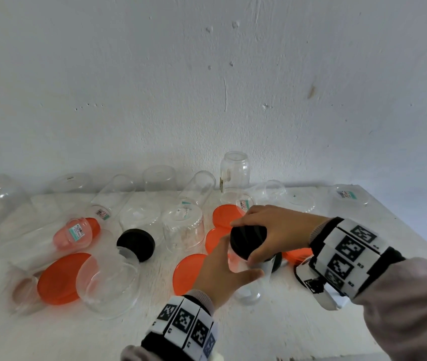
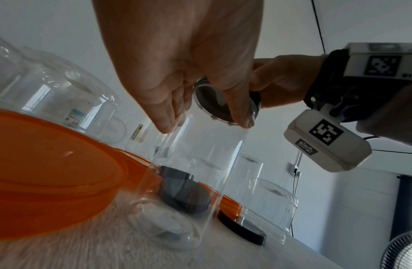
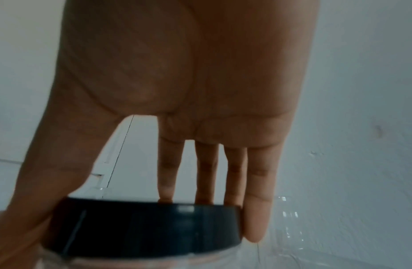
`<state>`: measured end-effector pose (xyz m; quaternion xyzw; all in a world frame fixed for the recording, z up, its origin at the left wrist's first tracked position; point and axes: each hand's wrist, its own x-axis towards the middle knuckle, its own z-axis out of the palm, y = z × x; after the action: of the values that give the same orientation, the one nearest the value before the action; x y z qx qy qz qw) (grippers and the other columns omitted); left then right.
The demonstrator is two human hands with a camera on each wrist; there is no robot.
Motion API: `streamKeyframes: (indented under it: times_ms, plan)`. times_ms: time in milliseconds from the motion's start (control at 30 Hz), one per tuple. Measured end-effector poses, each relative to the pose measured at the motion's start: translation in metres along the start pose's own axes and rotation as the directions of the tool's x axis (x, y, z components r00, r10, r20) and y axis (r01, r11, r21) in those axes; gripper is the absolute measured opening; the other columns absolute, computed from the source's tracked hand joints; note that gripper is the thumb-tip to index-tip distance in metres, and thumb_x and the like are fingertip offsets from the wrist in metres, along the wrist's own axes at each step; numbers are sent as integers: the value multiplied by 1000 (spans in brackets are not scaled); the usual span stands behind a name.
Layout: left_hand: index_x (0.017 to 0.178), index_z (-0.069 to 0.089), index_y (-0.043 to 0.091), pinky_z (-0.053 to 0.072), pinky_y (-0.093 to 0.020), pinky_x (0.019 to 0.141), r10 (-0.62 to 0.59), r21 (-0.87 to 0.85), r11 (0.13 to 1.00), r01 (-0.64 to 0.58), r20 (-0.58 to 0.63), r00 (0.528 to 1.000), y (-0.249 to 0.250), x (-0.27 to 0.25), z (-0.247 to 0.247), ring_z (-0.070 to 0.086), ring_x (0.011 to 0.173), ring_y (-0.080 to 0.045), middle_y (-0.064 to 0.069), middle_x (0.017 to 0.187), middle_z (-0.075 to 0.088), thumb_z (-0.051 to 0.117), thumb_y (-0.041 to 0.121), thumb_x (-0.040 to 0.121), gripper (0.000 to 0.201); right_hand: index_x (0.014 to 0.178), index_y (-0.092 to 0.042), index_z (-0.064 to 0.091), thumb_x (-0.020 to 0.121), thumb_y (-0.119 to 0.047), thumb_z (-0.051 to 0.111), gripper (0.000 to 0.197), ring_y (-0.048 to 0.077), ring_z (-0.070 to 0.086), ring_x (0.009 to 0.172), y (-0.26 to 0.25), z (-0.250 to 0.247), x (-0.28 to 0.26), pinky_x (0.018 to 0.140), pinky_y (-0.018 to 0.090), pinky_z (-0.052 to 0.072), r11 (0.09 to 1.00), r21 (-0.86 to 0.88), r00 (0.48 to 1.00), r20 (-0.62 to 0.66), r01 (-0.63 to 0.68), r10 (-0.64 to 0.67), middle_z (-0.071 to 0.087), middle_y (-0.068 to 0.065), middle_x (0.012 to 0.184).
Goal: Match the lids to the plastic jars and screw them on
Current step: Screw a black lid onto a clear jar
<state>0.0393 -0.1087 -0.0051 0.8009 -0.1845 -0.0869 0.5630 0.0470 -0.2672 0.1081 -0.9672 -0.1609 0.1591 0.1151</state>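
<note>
around black lid [image 3: 145, 229], right fingers [image 3: 255, 209] curled

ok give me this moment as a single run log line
step: screwing lid on | right hand: grips black lid atop clear jar | left hand: holds the jar upright on white table | other jars: uncapped

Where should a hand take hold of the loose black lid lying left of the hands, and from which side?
Grip the black lid by its side wall, coming from above with fingers spread round the rim, as the right hand holds its own lid. It looks to lie flat, a low round disc, with a clear jar crowding its near side.
</note>
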Motion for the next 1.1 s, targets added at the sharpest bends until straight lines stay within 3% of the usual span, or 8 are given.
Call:
streamKeyframes:
  times_ms: [100, 200, 433, 633, 733, 800, 933, 1100]
  plan:
    - [116, 30, 55, 37, 4, 71, 3, -3, 1000, -3, 1, 1000, 0, 1, 0, 45, 96, 24, 33, 108, 52, 81, 35, 69, 72, 131, -43, 44, 67, -71, 66, 73, 12, 41, 108, -2, 8, 0, 91, 31, 41, 998, -36, 993, -110, -54, 50, 40, -14, 105]
    - [115, 31, 55, 35, 7, 70, 10, -9, 1000, -10, 2, 1000, -1, 0, 0, 46, 94, 28, 31, 109, 54, 81, 32, 70, 71, 127, -35, 46, 65, -81, 57, 79, 14, 43, 99, -7, 16, 3, 87, 32, 44, 986, -104, 974, -198, -131, 108, 39, -9, 103]
    - [121, 30, 50, 33, 7, 74, 27, 17, 999, -27, -7, 1000, -1, -1, 0, 43, 98, 24, 37, 108, 48, 80, 36, 70, 73, 144, -42, 29, 73, -49, 72, 83, 10, 31, 118, -2, 6, -1, 102, 36, 39, 1000, 3, 1000, -7, -21, 21, 36, -12, 129]
    - [128, 32, 45, 34, 7, 71, 28, -9, 1000, -28, 2, 1000, 0, -1, 0, 45, 95, 26, 34, 108, 50, 80, 33, 71, 75, 131, -43, 44, 68, -71, 64, 72, 13, 40, 108, -5, 10, -1, 92, 33, 42, 996, -46, 988, -132, -82, 75, 40, -12, 107]
    - [117, 34, 51, 34, 7, 71, 34, -17, 999, -34, 2, 999, -1, 0, 0, 45, 92, 30, 31, 106, 53, 80, 27, 72, 69, 129, -37, 46, 67, -79, 57, 75, 14, 38, 101, -8, 19, 1, 86, 32, 41, 983, -101, 966, -227, -151, 125, 36, -9, 104]
    - [113, 33, 53, 35, 5, 71, 25, -8, 1000, -25, 3, 1000, -2, 0, 0, 46, 92, 29, 32, 106, 53, 80, 29, 71, 68, 132, -38, 43, 69, -77, 58, 76, 15, 38, 107, -6, 18, 1, 89, 32, 40, 989, -57, 974, -192, -137, 124, 38, -7, 109]
    - [120, 27, 52, 33, 7, 73, 22, 25, 999, -22, -1, 1000, -1, 0, 0, 41, 95, 29, 40, 105, 46, 80, 38, 70, 75, 145, -47, 25, 75, -50, 71, 83, 11, 29, 124, 2, 11, -2, 105, 35, 35, 998, 51, 999, 12, -36, 35, 33, -12, 135]
    - [121, 29, 51, 32, 9, 71, 33, 19, 999, -33, 3, 999, -3, 0, 0, 39, 93, 35, 39, 105, 47, 80, 37, 70, 74, 142, -48, 29, 73, -56, 70, 81, 9, 32, 116, 3, 11, -3, 100, 34, 39, 998, 59, 998, -43, -36, 38, 37, -13, 126]
